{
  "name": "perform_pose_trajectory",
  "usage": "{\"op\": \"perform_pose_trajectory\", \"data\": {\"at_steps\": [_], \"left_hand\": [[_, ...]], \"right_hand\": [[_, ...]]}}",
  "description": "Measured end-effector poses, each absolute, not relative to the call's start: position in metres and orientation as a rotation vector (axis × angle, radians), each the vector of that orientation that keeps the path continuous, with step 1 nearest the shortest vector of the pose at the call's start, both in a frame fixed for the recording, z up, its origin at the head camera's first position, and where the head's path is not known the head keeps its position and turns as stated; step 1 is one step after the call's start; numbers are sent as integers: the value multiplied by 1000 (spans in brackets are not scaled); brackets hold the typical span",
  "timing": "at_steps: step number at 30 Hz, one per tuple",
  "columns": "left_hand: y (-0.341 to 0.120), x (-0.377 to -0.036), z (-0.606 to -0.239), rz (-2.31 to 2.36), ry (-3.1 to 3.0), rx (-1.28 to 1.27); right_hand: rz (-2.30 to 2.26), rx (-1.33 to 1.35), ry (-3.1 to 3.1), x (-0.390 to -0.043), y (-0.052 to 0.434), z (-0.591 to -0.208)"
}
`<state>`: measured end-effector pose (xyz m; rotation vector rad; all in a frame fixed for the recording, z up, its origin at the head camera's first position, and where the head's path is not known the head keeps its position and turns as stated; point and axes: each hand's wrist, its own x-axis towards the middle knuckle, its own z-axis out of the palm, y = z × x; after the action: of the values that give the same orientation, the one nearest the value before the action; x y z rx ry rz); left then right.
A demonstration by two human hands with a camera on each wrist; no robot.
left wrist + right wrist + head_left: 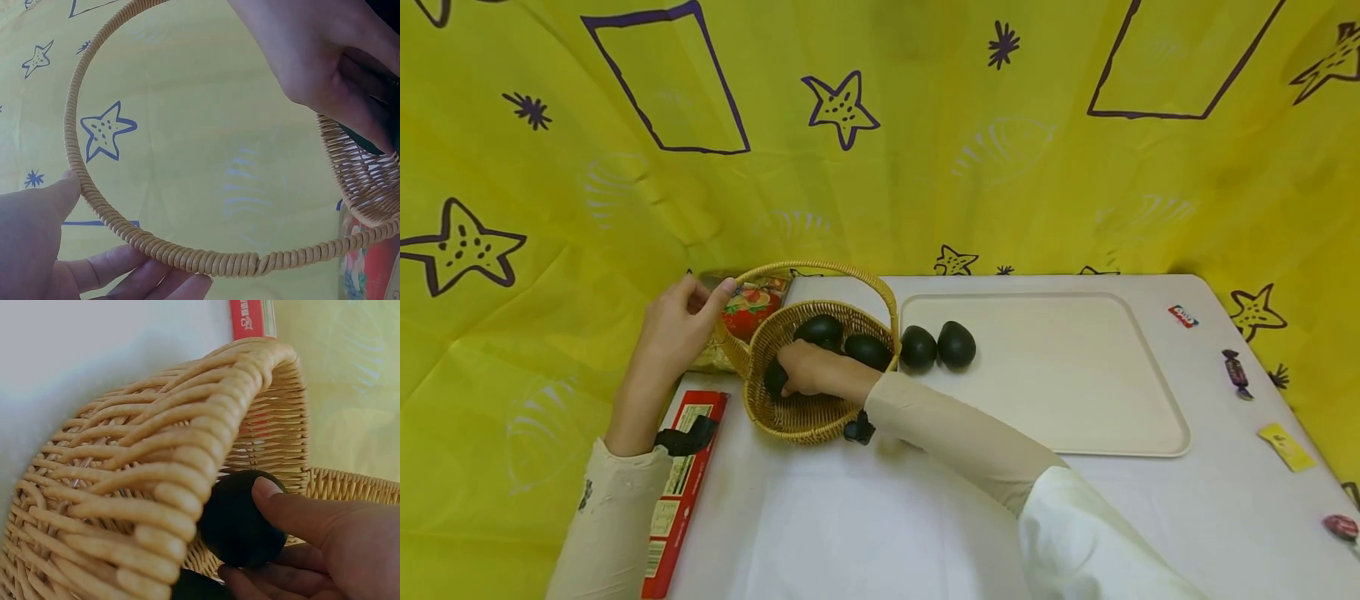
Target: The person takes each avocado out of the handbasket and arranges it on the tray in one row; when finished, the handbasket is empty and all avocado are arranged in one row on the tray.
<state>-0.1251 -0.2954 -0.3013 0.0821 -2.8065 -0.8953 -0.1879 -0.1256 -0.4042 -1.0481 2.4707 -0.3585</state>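
A wicker basket (797,429) with a tall arched handle (119,228) stands on the table. My left hand (681,325) holds that handle on its left side, thumb on one side and fingers on the other. Inside the basket, my right hand (812,368) grips a dark avocado (240,519) between thumb and fingers, near the left wall. Two more avocados, one at the back (818,330) and another to the right (867,351), lie in the basket beside the hand. On the tray's left end, an avocado (917,348) sits close to a second, egg-shaped one (957,345).
A cream tray (1067,383) lies right of the basket. Left of it are a long red box (670,508) and, behind, a colourful food packet (752,304). Several wrapped sweets, including a yellow one (1287,447), line the right edge. Yellow patterned cloth (910,192) hangs behind the table.
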Motion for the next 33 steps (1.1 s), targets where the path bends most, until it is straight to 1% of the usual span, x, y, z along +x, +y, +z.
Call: {"op": "perform_pose_trajectory", "data": {"at_steps": [7,15,28,33], "left_hand": [[-296,-125,-301,-907,-2808,77],[-295,-126,-301,-900,-2809,76],[-294,-125,-300,-920,-2833,92],[-293,-125,-300,-910,-2831,97]], "right_hand": [[-432,-1077,2437,-189,-114,-392],[-595,-1091,2427,-187,-87,-377],[-847,-1190,2445,-156,-15,-356],[-936,-1158,2430,-144,19,-353]]}}
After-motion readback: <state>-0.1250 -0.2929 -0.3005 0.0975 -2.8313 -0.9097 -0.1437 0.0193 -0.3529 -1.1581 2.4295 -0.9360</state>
